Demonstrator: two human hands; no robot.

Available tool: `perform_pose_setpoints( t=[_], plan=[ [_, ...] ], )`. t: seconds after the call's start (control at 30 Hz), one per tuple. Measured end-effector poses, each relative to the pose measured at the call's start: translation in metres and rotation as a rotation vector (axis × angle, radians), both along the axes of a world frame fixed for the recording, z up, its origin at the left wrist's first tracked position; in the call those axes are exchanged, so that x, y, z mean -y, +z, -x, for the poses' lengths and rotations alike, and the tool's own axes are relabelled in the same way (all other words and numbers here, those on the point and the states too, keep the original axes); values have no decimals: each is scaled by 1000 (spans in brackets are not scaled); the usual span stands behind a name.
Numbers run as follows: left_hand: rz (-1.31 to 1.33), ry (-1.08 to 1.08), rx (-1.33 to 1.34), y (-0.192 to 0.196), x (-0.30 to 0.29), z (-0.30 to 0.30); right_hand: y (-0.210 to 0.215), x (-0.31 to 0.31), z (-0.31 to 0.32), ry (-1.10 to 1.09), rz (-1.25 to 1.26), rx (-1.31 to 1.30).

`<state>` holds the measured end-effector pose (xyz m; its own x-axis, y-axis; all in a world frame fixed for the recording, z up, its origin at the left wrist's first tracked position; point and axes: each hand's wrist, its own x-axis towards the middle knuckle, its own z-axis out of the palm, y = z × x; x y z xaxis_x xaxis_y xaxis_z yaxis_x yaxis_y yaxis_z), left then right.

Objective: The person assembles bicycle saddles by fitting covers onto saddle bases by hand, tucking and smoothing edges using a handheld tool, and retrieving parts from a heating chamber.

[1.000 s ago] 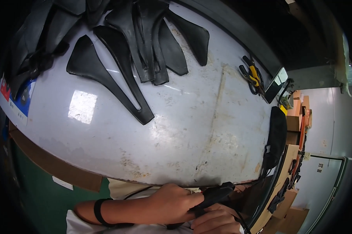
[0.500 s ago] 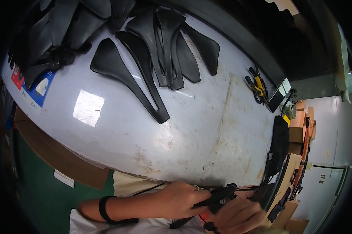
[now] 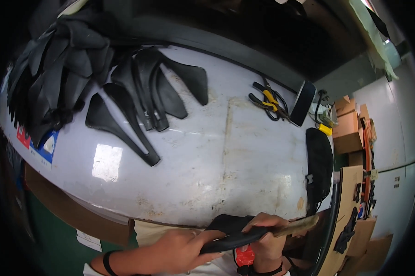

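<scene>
Near the table's front edge, my left hand (image 3: 180, 248) grips one end of a black flat piece (image 3: 237, 239) with fingers and thumb. My right hand (image 3: 265, 232) is closed round the other end. A tan, stick-like thing (image 3: 304, 225) juts out to the right from my right hand; its kind is unclear. Farther back on the table lie several black V-shaped pieces (image 3: 118, 126), like split bicycle saddle covers, with wide ends and a narrow joined tip. Below my hands a red thing (image 3: 244, 255) shows in part.
A large heap of black pieces (image 3: 55, 69) covers the table's far left. At the back right lie yellow-and-black pliers (image 3: 269, 101), a phone (image 3: 303, 103) leaning upright and a black pouch (image 3: 319, 168). Cardboard boxes (image 3: 348, 131) stand beyond the white table (image 3: 193, 175).
The view has swung to the right. My hands have brought a black flat piece up in front of me, and the tan thing has come into view at my right hand.
</scene>
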<state>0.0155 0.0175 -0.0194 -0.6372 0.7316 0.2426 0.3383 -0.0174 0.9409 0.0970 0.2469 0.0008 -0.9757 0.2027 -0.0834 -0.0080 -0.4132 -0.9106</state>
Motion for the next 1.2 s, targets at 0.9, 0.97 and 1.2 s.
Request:
perform_pose_setpoints(
  t=[0.9,0.97,1.2],
  plan=[
    [618,-341,-345,70,-72,-6,1,-27,-38,-175,-716,68],
    [605,-322,-341,65,-73,-13,3,-28,-39,-167,-696,109],
    [416,-153,-175,54,-61,-16,22,-40,-19,75,-768,-27]
  ],
)
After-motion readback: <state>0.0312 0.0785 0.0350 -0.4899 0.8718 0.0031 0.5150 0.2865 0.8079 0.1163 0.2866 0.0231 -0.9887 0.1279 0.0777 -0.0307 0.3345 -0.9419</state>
